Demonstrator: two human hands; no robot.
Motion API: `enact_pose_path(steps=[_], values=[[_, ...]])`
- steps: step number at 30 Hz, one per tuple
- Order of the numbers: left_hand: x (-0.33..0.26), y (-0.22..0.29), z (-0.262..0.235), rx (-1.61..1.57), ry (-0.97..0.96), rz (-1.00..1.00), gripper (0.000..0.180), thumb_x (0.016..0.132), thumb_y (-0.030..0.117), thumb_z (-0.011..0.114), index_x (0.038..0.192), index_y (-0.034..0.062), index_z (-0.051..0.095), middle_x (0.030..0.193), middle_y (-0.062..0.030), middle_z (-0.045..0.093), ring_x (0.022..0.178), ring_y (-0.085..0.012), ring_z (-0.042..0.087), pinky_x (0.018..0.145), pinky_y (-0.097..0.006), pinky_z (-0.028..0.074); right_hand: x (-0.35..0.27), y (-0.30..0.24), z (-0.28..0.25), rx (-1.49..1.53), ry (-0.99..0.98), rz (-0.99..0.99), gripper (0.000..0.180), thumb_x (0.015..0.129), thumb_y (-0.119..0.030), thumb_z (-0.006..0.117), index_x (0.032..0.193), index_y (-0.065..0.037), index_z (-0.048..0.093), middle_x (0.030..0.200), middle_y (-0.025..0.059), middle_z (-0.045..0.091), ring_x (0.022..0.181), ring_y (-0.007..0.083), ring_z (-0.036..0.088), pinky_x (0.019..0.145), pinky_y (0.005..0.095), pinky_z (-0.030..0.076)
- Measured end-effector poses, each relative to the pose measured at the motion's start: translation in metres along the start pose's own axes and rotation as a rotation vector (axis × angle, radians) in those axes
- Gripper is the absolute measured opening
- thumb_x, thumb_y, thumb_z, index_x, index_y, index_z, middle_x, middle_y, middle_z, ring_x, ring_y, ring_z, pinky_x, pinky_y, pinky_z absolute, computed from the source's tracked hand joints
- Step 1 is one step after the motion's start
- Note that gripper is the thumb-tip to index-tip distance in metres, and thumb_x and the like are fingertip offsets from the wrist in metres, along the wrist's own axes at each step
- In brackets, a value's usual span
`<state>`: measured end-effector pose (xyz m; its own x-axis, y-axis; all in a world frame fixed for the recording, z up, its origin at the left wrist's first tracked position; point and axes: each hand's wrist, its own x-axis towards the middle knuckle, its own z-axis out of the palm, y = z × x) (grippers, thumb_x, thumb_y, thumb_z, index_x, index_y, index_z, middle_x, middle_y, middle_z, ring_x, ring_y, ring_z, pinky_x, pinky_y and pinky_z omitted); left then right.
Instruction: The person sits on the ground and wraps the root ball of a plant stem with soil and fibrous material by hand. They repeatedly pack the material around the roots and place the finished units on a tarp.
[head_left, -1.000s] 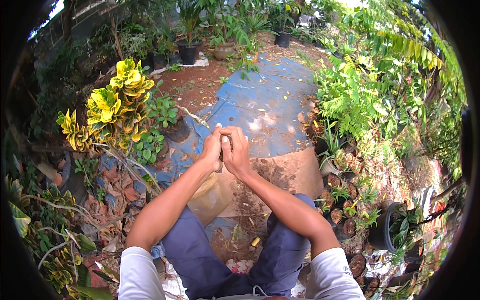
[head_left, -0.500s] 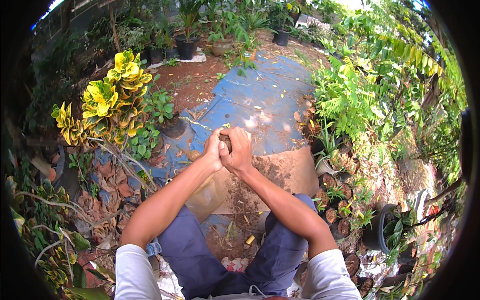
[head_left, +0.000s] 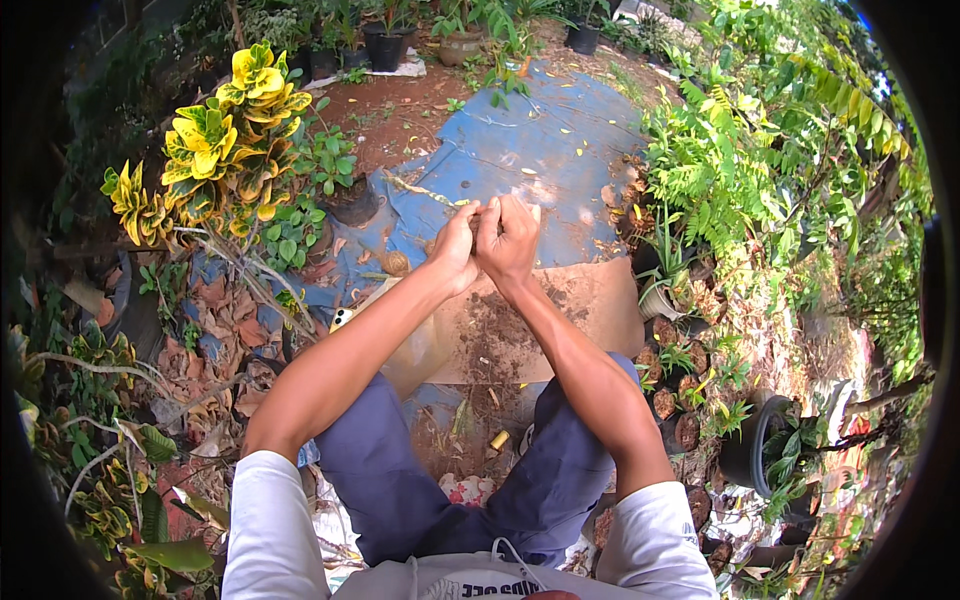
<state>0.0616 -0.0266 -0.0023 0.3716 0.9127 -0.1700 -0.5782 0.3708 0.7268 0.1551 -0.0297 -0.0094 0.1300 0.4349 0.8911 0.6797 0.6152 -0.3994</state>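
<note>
Pressing together above the far edge of the soil-dusted brown cardboard sheet (head_left: 520,330), left hand (head_left: 455,245) and right hand (head_left: 510,238) have risen slightly, fingers curled around something small and hidden; object unidentifiable.

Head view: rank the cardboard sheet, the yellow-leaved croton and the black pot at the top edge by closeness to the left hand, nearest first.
From the left hand:
1. Cardboard sheet, just below the hands.
2. Yellow-leaved croton, off to the left.
3. Black pot, far up at the top edge.
</note>
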Motion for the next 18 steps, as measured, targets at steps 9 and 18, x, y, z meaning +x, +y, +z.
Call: enact_pose_path(steps=[9,18], values=[[0.012,-0.017,0.059,-0.148,-0.053,-0.06,0.033,0.091,0.046,0.056,0.098,0.0148,0.059,0.102,-0.0044,0.063,0.096,-0.0187,0.061,0.09,-0.035,0.049,0.015,0.014,-0.025,0.172,0.205,0.312,0.029,0.095,-0.01,0.047,0.071,-0.001,0.061,0.058,0.0169,0.056,0.055,0.0324,0.055,0.058,0.0423,0.039],[0.064,-0.06,0.046,-0.358,-0.08,-0.161,0.033,0.095,0.043,0.052,0.099,0.0125,0.063,0.101,-0.0084,0.062,0.094,-0.0209,0.062,0.083,-0.037,0.051,0.002,0.061,-0.043,-0.173,-0.068,-0.049,0.024,0.086,-0.014,0.058,0.065,-0.005,0.049,0.057,0.011,0.049,0.056,0.0305,0.046,0.068,0.0397,0.031]])
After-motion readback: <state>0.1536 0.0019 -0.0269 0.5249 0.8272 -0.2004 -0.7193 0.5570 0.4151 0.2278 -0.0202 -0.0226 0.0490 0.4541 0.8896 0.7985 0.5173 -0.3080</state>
